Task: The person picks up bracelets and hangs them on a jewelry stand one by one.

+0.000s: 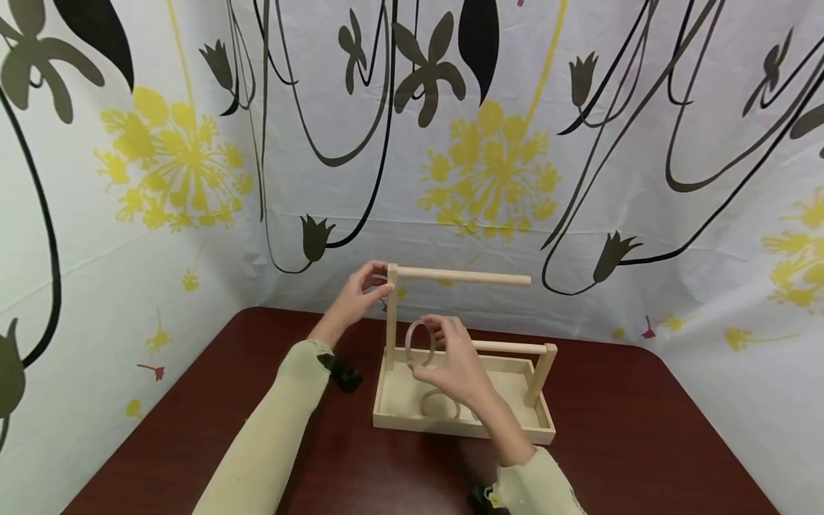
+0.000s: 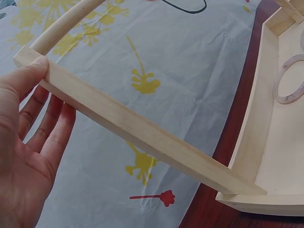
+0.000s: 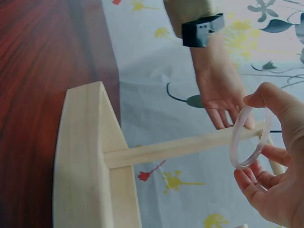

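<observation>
A wooden bangle stand has a shallow tray (image 1: 418, 423), a tall post (image 1: 391, 322) at its left end and an upper rod (image 1: 463, 275) with a free right end. My left hand (image 1: 350, 300) grips the top of that post, thumb on the near face and fingers behind. A pale, translucent bangle (image 3: 234, 147) is pinched between the thumb and fingers of my right hand (image 1: 457, 365), held upright above the tray and below the upper rod. Another pale bangle (image 2: 279, 85) lies in the tray; the left wrist view's right edge cuts off part of one more.
A lower rod (image 1: 511, 347) joins a short post (image 1: 542, 372) at the tray's right end. The stand sits on a dark red-brown table (image 1: 360, 465). Patterned white cloth (image 1: 399, 193) hangs behind and at both sides. Each wrist wears a black band with a small device.
</observation>
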{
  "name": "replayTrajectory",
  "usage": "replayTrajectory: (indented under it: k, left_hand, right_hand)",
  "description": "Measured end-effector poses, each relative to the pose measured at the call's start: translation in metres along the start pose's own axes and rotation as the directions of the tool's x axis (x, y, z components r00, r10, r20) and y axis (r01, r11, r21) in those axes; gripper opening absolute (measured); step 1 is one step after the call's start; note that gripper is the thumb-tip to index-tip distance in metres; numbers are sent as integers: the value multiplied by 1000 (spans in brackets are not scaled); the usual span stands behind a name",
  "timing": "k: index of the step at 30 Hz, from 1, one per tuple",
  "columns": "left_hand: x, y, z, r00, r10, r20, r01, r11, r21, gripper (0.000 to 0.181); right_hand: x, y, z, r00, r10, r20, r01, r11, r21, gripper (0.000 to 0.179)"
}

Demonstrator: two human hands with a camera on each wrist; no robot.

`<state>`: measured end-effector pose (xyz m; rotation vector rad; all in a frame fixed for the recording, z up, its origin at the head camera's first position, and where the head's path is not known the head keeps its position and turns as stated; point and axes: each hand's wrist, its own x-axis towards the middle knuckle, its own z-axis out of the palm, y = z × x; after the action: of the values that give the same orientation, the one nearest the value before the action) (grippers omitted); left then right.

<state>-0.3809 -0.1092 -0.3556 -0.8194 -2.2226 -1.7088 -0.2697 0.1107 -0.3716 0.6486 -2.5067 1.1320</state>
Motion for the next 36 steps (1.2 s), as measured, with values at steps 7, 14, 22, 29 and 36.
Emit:
replayTrajectory:
  k: [7, 14, 22, 29, 36]
  left_hand:
    - [1, -2, -1, 1000, -24, -2, 24, 1000, 4, 34]
    - [0, -1, -1, 1000, -19, -11, 19, 1000, 11, 33]
    - [0, -2, 0, 1000, 2, -11, -2, 1000, -2, 32]
    - [-2, -1, 2, 1000, -3, -20, 3, 1000, 5, 32]
    - [-1, 0, 2, 1000, -17, -19, 17, 1000, -3, 33]
  right_hand:
    - [4, 6, -21, 995, -21, -96, 24, 999, 31, 72]
    - [9, 14, -55, 991, 0, -134, 3, 1000, 18, 71]
    - [17, 25, -88, 980, 2, -200, -7, 1000, -28, 70]
    - [18, 34, -106, 975, 10, -222, -24, 998, -60, 67]
    - [20, 42, -121, 968, 28, -249, -47, 996, -73, 65]
